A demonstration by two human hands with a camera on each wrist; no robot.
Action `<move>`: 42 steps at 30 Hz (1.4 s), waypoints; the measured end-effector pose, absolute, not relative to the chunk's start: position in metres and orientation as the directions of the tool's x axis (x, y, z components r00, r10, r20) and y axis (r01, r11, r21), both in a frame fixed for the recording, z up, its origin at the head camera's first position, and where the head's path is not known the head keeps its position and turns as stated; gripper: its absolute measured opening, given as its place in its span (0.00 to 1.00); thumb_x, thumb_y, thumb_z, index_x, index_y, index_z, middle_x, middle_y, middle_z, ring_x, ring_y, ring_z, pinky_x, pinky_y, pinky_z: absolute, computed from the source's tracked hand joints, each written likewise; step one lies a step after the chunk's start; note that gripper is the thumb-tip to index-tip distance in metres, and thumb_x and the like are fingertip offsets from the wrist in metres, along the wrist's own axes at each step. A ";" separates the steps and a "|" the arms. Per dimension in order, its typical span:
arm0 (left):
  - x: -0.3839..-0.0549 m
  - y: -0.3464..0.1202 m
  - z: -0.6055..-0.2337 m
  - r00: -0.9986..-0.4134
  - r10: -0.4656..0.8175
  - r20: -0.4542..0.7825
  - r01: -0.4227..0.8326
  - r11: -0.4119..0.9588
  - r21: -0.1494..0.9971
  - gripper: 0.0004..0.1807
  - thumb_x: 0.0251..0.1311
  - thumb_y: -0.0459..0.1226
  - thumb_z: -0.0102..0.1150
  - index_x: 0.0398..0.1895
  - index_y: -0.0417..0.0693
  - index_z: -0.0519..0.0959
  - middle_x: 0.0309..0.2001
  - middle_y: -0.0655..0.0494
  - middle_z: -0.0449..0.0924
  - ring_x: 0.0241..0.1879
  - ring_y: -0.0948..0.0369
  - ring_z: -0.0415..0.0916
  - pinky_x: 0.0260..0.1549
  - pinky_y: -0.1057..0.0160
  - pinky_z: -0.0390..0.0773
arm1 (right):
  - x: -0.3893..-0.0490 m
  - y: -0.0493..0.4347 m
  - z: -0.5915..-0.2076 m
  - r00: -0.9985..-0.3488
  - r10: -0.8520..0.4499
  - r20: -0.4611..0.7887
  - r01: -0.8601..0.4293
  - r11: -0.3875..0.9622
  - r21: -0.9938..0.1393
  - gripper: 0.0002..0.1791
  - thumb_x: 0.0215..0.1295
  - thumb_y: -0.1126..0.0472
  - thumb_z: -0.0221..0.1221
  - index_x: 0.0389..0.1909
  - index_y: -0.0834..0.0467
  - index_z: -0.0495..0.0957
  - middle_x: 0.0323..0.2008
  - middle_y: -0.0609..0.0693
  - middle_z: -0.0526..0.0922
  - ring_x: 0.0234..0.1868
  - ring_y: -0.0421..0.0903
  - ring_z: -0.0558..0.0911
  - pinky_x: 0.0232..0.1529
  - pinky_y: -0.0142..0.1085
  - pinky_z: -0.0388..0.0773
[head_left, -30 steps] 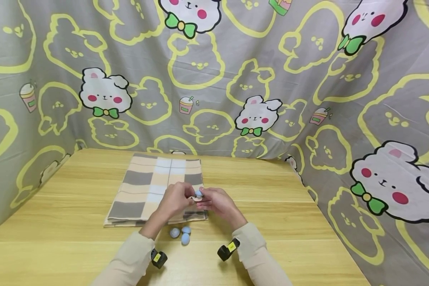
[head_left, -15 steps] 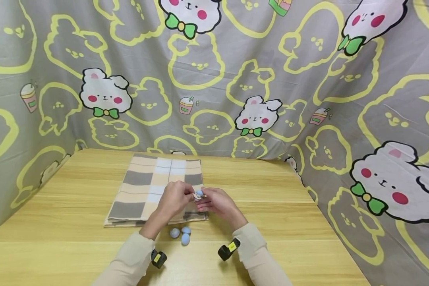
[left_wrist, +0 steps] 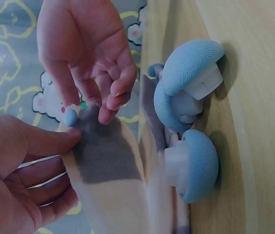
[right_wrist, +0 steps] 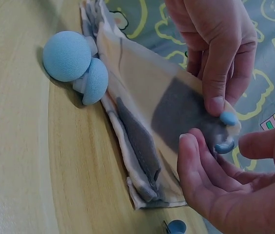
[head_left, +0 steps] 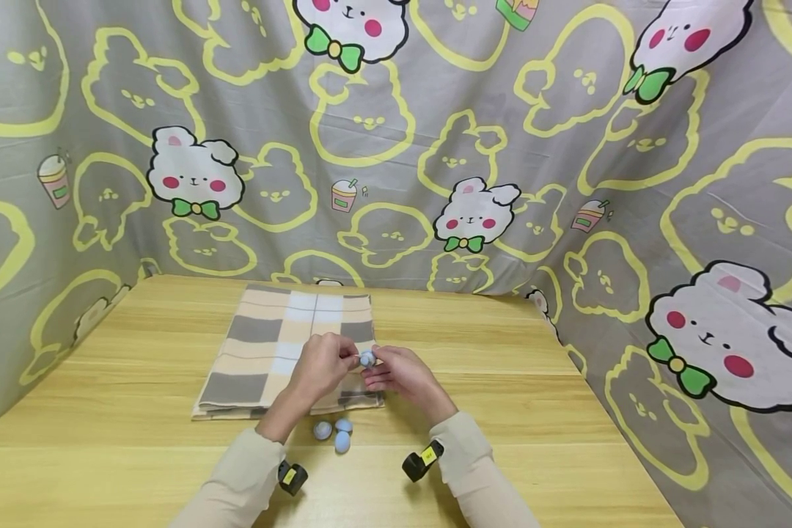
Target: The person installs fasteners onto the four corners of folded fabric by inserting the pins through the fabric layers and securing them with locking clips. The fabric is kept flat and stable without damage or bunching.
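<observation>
A folded plaid blanket (head_left: 264, 345) in peach, grey and white lies on the table, its near right corner raised between the hands. My left hand (head_left: 323, 363) pinches that corner between thumb and fingers. Opposite it, my right hand (head_left: 402, 374) holds a small light-blue mushroom-shaped clip (head_left: 367, 358) at the corner. Two blue parts of the clip (right_wrist: 224, 147) show against the cloth edge in the right wrist view, near the right thumb. The right hand's other fingers curve loosely beneath the cloth.
Three more blue mushroom-shaped clips lie in front of the blanket: one (head_left: 323, 430) on its cap with its pale base up, and two (head_left: 344, 424) close together beside it. Wooden tabletop (head_left: 501, 411) surrounds them. A patterned grey curtain (head_left: 396, 176) hangs behind and at the sides.
The pale cloth flap below the clip has drawn in, and more of the clip's blue shows now. Both hands stay nearly in place; the loose clips have not moved.
</observation>
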State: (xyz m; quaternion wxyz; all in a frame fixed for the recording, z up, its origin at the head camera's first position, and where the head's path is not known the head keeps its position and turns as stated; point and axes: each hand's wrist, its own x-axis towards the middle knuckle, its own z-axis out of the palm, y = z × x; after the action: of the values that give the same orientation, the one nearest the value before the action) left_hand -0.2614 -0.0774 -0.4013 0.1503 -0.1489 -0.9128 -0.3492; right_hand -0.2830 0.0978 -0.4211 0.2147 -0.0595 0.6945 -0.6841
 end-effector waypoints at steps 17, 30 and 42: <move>-0.272 -0.112 -0.387 -0.900 0.024 0.435 0.324 0.704 0.632 0.03 0.57 0.31 0.71 0.27 0.42 0.88 0.27 0.51 0.88 0.25 0.60 0.82 0.27 0.61 0.80 | -0.285 0.098 -0.420 -0.943 -0.286 -0.169 0.163 0.048 -0.986 0.25 0.80 0.56 0.48 0.65 0.71 0.70 0.35 0.53 0.81 0.32 0.41 0.82 0.39 0.33 0.84; -0.282 -0.178 -0.389 -0.896 -0.218 0.386 0.143 0.681 0.718 0.08 0.61 0.35 0.65 0.34 0.36 0.85 0.33 0.40 0.88 0.30 0.49 0.84 0.31 0.58 0.76 | -0.284 0.099 -0.421 -0.937 -0.299 -0.183 0.171 0.064 -0.983 0.23 0.78 0.59 0.50 0.62 0.74 0.71 0.35 0.52 0.80 0.34 0.43 0.82 0.39 0.32 0.83; -0.288 -0.217 -0.417 -0.956 -0.211 0.203 -0.009 0.716 0.698 0.10 0.60 0.34 0.65 0.34 0.31 0.83 0.31 0.39 0.85 0.28 0.51 0.80 0.27 0.61 0.71 | -0.284 0.099 -0.421 -0.935 -0.307 -0.176 0.159 0.078 -0.984 0.19 0.77 0.60 0.52 0.56 0.73 0.75 0.33 0.51 0.81 0.33 0.42 0.82 0.41 0.33 0.84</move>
State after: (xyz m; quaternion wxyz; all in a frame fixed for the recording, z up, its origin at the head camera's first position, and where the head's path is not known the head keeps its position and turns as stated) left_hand -0.2876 -0.2168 -0.4174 0.1353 0.0600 -0.9163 -0.3722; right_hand -0.2840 0.0994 -0.4210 0.1722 -0.0519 0.7137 -0.6769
